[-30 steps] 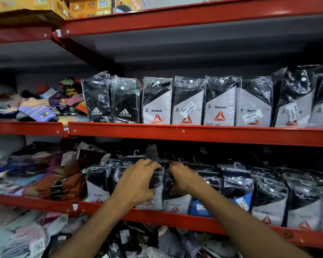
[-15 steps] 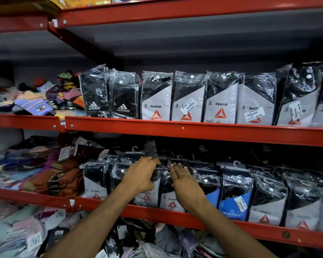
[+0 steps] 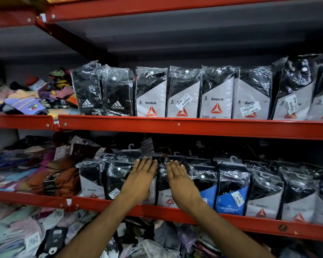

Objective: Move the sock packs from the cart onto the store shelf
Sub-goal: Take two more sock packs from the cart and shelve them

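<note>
Both hands lie flat on sock packs standing in a row on the lower red shelf (image 3: 175,213). My left hand (image 3: 141,178) rests with fingers straight on a black-and-white pack, mostly hiding it. My right hand (image 3: 179,181) lies flat on the Reebok sock pack (image 3: 163,194) beside it. Neither hand grips anything. A blue Jockey pack (image 3: 231,200) stands just right of my right hand, with more Reebok packs (image 3: 265,198) beyond. The cart is out of view.
The upper red shelf (image 3: 175,127) carries a row of Adidas packs (image 3: 103,94) and Reebok packs (image 3: 216,95). Loose coloured socks (image 3: 24,101) pile up on the left bays. A jumble of socks (image 3: 45,235) fills the bottom level under my arms.
My hands have opened from a grip on the tops of the packs and now lie flat against their fronts. The view has moved closer and slightly up.
</note>
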Available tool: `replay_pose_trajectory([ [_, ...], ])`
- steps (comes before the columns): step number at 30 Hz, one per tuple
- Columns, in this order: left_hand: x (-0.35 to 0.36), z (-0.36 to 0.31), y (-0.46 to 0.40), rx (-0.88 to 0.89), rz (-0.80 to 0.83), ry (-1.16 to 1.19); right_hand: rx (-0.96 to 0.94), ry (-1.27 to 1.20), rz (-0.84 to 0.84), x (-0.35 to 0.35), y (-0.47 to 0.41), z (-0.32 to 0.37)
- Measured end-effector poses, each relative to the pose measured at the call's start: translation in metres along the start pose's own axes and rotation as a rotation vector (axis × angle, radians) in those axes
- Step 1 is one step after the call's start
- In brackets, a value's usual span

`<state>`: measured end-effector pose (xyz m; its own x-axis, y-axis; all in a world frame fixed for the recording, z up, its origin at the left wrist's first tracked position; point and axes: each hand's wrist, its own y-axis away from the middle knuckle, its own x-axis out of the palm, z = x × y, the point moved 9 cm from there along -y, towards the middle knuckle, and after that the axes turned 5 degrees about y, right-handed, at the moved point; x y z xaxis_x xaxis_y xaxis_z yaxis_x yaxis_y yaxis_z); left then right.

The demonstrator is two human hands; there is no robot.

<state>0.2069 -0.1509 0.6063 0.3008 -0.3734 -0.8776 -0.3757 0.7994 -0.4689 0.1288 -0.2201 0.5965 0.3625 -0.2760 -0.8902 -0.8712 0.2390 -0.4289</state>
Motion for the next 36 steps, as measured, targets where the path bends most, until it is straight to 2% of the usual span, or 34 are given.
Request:
replay_pose_trajectory([
  [5,0.001,-0.003,0.019,0.018,-0.159,0.001,0.008,0.02,-0.017,0.002,0.004,0.002],
  [10,0.011,0.0,0.02,0.011,-0.117,0.061,0.028,-0.007,-0.048,0.002,0.007,0.006],
  [16,0.011,0.002,0.02,0.006,-0.139,0.122,0.001,-0.012,-0.052,-0.001,0.005,0.004],
  [19,0.009,0.0,0.023,0.014,-0.164,0.105,0.003,-0.046,-0.222,-0.008,0.013,-0.003],
  [22,0.005,-0.009,0.024,0.053,-0.229,0.096,0.115,-0.023,-0.331,-0.009,0.027,-0.03],
  [25,0.015,-0.016,0.022,0.064,-0.178,0.082,0.186,0.027,-0.267,0.008,0.034,-0.053],
  [29,0.027,-0.015,0.02,0.041,-0.15,0.053,0.152,0.045,-0.209,0.02,0.032,-0.059],
  [33,0.021,-0.019,0.025,0.032,-0.213,0.071,0.142,0.02,-0.289,0.004,0.044,-0.065],
  [36,0.017,-0.025,0.03,0.043,-0.265,0.038,0.239,0.021,-0.384,-0.002,0.066,-0.088],
])
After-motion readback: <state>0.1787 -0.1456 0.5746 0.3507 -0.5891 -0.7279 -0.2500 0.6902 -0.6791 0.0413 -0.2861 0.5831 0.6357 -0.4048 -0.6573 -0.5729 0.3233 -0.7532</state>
